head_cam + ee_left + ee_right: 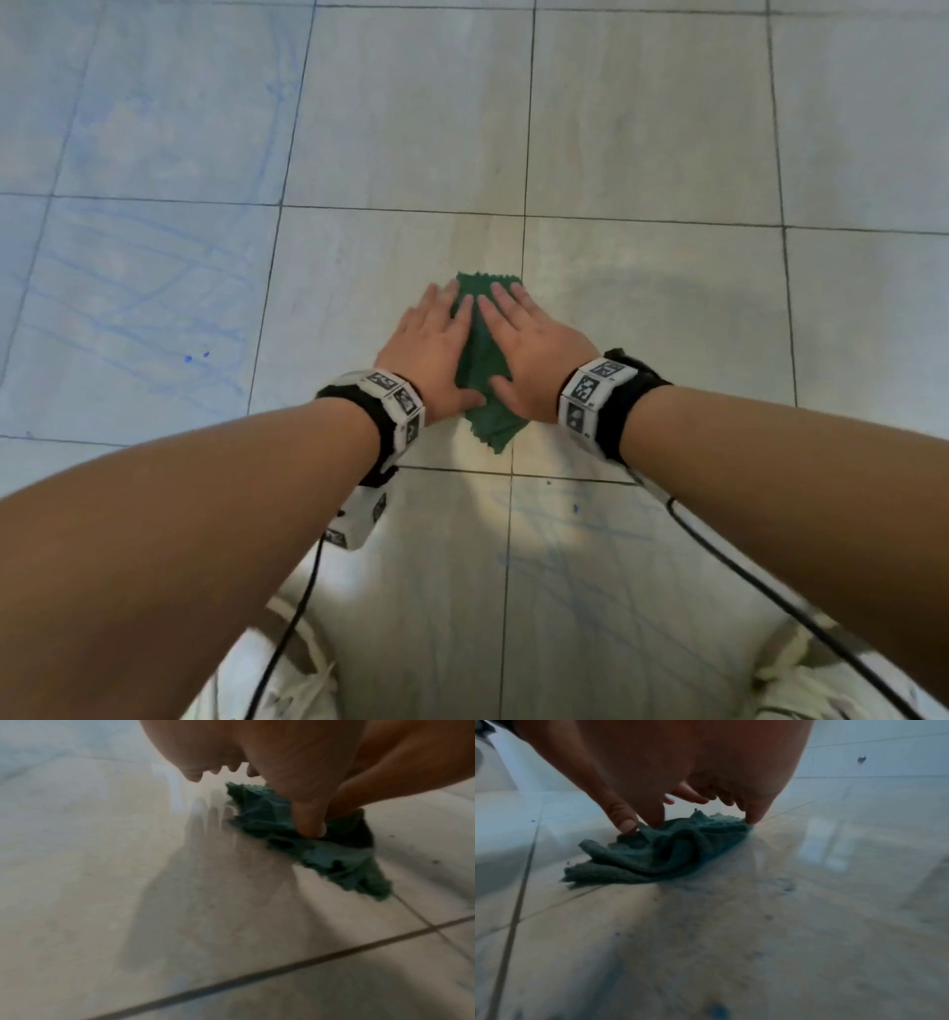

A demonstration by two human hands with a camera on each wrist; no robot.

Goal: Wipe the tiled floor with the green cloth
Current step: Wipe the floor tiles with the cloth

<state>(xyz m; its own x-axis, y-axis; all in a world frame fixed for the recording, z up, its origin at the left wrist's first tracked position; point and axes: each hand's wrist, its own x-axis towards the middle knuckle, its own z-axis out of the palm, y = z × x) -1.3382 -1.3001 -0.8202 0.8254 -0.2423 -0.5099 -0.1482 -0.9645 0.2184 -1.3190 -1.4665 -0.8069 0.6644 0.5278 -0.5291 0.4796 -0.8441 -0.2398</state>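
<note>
A crumpled green cloth (482, 360) lies on the pale tiled floor (642, 128), close to a grout line. My left hand (434, 342) lies flat on the cloth's left side and my right hand (534, 342) on its right side, fingers straight and pointing forward. In the left wrist view my thumb (308, 821) presses into the green cloth (329, 852), and the fingers reach past its edge. The right wrist view has my right hand's fingertips (626, 823) bearing down on the bunched green cloth (654, 852).
Blue scribble marks (128, 298) cover the tiles to the left, and fainter ones (580, 555) streak the tile nearest me. Black cables (292, 632) hang from both wrist bands. White-clad knees (287, 683) fill the bottom edge.
</note>
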